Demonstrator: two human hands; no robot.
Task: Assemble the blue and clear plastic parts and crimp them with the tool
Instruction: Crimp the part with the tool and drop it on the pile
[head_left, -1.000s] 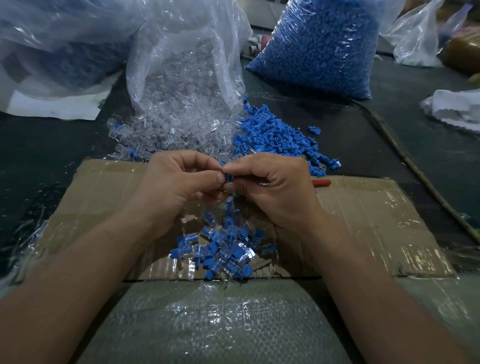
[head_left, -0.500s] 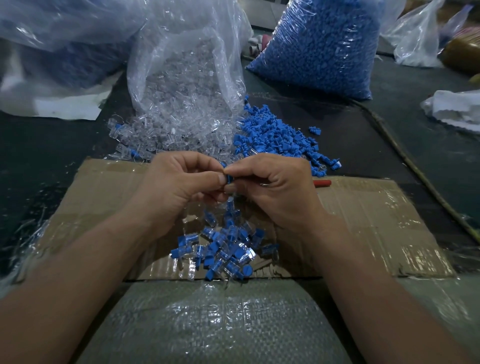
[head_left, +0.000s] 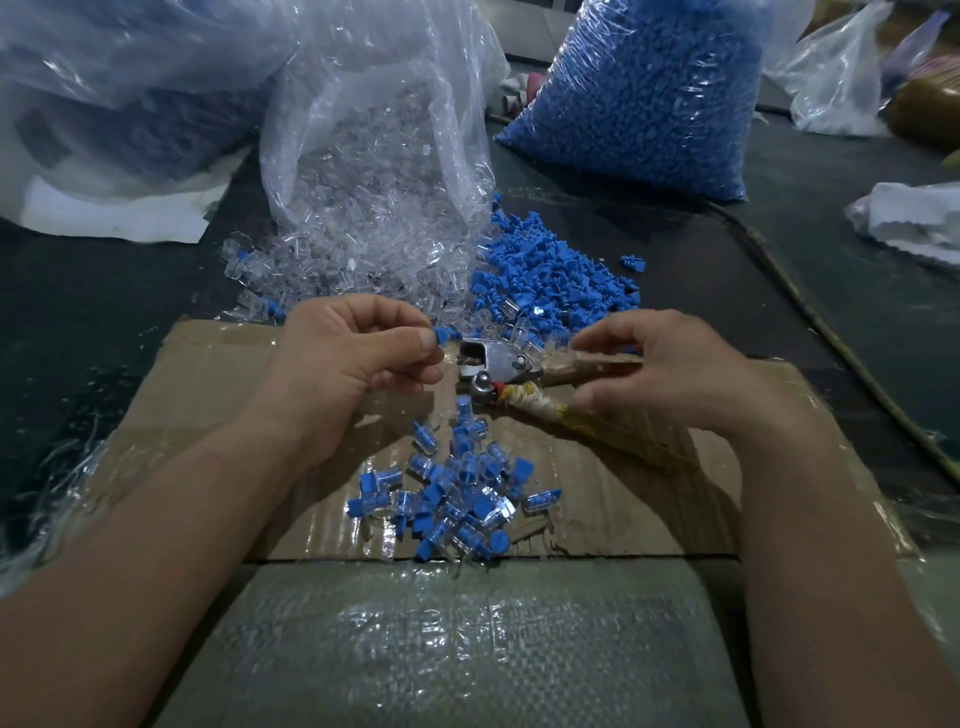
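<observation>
Two hands, left hand (head_left: 358, 358) fingers pinching blue part (head_left: 442, 335), right hand (head_left: 670, 374) fingers curled round crimp tool (head_left: 491, 364) handles

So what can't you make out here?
Head view, throughout.
Blue part in the left hand: fingers cover most of it; any clear half is unseen.
Crimping tool handles: motion-blurred, partly behind the right hand; whether it holds them is unclear.
Far-left bag: folds and glare hide its contents.

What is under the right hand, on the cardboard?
Under the right hand lie the two handles of the crimping tool, wrapped in brown and yellow tape, on the cardboard. The hand covers part of them, so whether it holds them cannot be told.
</observation>
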